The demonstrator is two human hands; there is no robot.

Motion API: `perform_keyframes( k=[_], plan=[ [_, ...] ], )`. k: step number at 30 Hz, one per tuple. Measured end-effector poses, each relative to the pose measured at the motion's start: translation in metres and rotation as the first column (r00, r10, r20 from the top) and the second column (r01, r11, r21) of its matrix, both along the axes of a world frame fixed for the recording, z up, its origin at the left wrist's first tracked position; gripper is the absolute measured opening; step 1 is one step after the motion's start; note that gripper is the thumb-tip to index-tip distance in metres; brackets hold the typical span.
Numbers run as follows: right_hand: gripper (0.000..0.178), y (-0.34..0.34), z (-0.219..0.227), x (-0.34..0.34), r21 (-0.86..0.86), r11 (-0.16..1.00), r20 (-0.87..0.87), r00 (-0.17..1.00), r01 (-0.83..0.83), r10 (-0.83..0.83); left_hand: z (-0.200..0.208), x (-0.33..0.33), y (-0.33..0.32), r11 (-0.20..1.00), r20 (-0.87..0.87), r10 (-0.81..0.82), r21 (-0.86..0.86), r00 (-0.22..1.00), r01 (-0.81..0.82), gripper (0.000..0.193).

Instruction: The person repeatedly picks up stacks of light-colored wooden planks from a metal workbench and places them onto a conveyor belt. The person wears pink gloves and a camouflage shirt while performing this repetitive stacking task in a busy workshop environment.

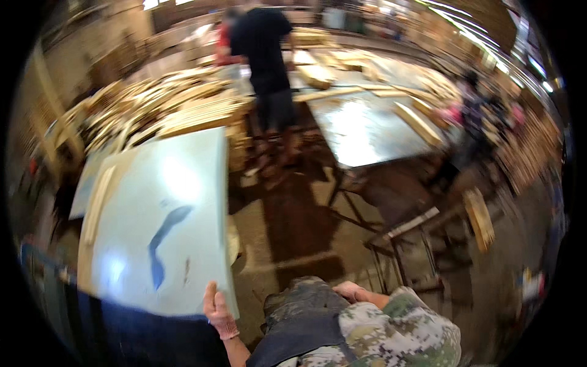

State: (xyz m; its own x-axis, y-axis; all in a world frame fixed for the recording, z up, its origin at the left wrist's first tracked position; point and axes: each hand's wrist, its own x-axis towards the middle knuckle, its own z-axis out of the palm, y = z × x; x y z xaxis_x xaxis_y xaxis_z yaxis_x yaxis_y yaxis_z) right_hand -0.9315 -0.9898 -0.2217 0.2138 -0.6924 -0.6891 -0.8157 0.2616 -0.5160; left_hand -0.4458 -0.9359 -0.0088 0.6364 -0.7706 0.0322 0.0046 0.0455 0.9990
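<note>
My left hand (219,312), in what looks like a pinkish work glove, is beside the near right corner of a pale metal-topped table (189,244). Its fingers stretch forward with nothing visible in them; whether they touch the edge I cannot tell. My right hand (350,291) is by my body, next to the dark apron (306,333) over my camouflage sleeve (397,327). Blur and the apron hide most of its fingers. A narrow wooden strip (98,205) lies along the table's left side, and a dark curved mark crosses the tabletop.
Wooden boards (195,113) are piled beyond the table. A second metal-topped table (373,131) bears a wooden beam (418,123). A person in dark clothes (263,55) stands ahead, another (474,122) at the right. A metal-framed stand (413,238) is at my front right.
</note>
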Motion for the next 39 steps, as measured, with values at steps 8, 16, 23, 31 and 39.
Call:
perform_keyframes(
  k=[8, 16, 23, 31, 39],
  plan=[
    [0.045, 0.037, -0.037, 0.047, 0.220, 0.963, -0.199, 0.974, 0.153, -0.109, -0.013, 0.027, -0.011, 0.978, 0.121, -0.207, 0.017, 0.971, 0.206, 0.046],
    [0.058, 0.080, 0.038, 0.067, 0.283, 0.899, -0.196, 0.938, 0.333, -0.285, -0.003, 0.029, -0.031, 0.951, 0.112, -0.306, 0.079, 0.945, 0.298, 0.044],
    [0.069, 0.121, -0.053, 0.031, 0.197, 0.950, -0.127, 0.967, 0.241, -0.219, -0.022, 0.031, -0.058, 0.931, 0.095, -0.365, 0.020, 0.926, 0.365, 0.041],
    [0.066, 0.093, -0.032, 0.044, 0.202, 0.979, -0.176, 0.984, 0.018, 0.018, 0.010, 0.025, -0.056, 0.953, 0.086, -0.304, 0.017, 0.949, 0.303, 0.041],
    [0.061, 0.073, -0.037, 0.039, 0.158, 0.973, -0.203, 0.959, -0.169, 0.199, 0.015, 0.019, -0.057, 0.956, 0.059, -0.293, -0.011, 0.954, 0.294, 0.037]
  ],
)
